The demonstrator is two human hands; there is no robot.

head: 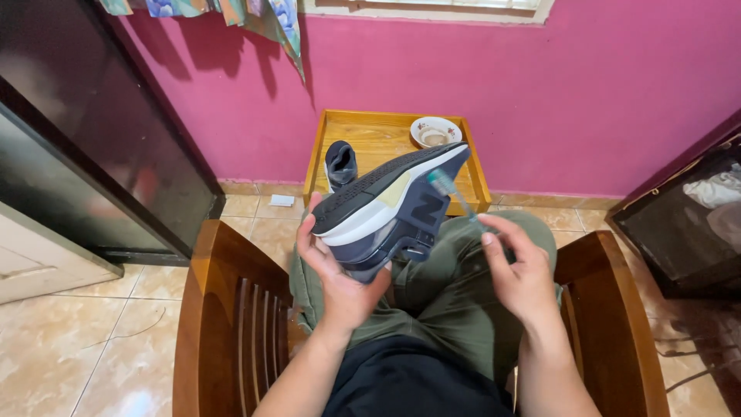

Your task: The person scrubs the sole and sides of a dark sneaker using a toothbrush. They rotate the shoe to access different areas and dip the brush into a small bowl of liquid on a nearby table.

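While seated in a wooden chair [231,309], the person works a brush against a shoe held over the lap.
Left hand [340,270] cups one shoe [390,205] on its side, sole up, so its flank faces the one toothbrush [455,197] pinched in the right hand [521,274]. Farther off, a second shoe [340,164] and one bowl [435,131] sit on a small table [370,139], within reach.

The toothbrush [455,197] head is motion-blurred, so its bristles cannot be resolved. The left hand [340,270] covers the heel of the held sneaker [390,205], which in turn hides most of the second shoe [340,164] on the far tray table [370,139]. The bowl [435,131] contents are too small to identify.
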